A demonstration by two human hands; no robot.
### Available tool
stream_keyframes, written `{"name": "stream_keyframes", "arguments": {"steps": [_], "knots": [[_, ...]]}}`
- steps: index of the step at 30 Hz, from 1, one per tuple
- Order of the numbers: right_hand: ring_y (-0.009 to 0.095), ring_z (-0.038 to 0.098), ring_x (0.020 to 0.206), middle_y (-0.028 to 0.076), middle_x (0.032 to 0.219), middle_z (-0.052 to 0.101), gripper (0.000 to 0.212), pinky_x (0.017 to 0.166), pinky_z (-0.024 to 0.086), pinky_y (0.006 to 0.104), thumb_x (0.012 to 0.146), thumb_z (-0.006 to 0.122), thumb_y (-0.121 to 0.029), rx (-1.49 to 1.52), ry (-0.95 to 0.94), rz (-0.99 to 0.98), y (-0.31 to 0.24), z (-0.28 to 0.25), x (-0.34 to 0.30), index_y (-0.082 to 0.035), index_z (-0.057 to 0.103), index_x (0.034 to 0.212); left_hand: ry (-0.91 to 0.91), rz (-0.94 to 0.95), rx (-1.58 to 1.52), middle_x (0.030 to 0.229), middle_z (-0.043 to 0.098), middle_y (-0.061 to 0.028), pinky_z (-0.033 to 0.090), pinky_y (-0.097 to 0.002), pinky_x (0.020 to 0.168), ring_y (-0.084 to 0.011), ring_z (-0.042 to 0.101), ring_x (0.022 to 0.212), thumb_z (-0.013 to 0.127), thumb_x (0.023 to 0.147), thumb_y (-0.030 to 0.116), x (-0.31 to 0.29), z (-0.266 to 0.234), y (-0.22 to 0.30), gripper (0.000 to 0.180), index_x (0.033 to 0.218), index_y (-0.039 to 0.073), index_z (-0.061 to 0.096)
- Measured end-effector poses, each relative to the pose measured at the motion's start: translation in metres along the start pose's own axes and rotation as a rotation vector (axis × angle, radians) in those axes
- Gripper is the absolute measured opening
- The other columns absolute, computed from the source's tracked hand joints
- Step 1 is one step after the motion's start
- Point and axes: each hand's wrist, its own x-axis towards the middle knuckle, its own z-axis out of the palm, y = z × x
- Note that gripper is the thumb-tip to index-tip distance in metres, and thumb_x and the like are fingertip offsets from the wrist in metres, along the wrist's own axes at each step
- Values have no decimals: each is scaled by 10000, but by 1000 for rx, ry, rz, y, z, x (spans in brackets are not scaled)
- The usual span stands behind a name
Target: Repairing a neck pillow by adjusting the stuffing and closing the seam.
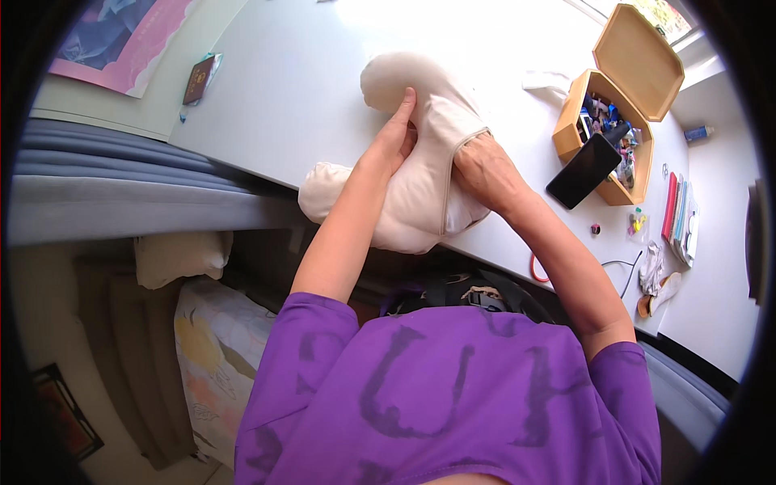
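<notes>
A plump cream cushion [416, 198] with rounded, curving ends, shaped like a neck pillow, lies partly on the white table and partly over its near edge. My left hand [398, 139] grips its middle from the left, thumb raised along the fabric and the other fingers mostly hidden. Along the right side, a zip-like seam gapes open. Into this opening reaches my right hand [489, 174], its fingers out of sight inside the cover. Whiter fabric [465, 212] shows within the gap below that hand.
An open wooden box [566, 133] of small items stands right on the white table [267, 105], a black phone [584, 171] leaning across it. Books [681, 220], a hairbrush-like object [659, 294] and a cable [632, 273] lie beyond. A dark booklet [200, 79] sits far left.
</notes>
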Motion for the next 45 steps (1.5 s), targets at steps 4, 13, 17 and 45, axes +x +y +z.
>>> {"name": "stream_keyframes", "arguments": {"steps": [4,13,17,45], "knots": [[415,507,1221,284,1312,526,505,1093,349,465,826,513,-50,-14,197,41,-11,15,-1,83,497,1313,-3,18,195,1316,561,-181,470,-368,1012,-271,550,1217,688,826,603,2,-3,-2,857,1354,-34,462],[466,467,1247,341,1305,471,483,1118,330,478,832,515,-5,-89,308,162,-65,0,-84,147,452,1285,64,-29,243,1161,599,-220,564,-442,808,-304,668,961,721,797,607,-2,-8,-3,802,1237,-32,517],[469,430,1295,364,1343,438,461,1109,357,438,893,538,-49,-45,137,314,-64,-7,-86,150,426,1293,-5,-105,328,1156,608,-206,559,-405,816,-277,654,997,726,807,583,-3,-5,-3,816,1272,-47,494],[401,379,1339,248,1401,457,501,1172,195,488,892,482,-170,-211,22,139,0,11,4,21,476,1355,-163,-257,340,1247,614,-207,511,-353,950,-249,615,1125,725,820,553,8,1,-19,819,1288,-91,531]]}}
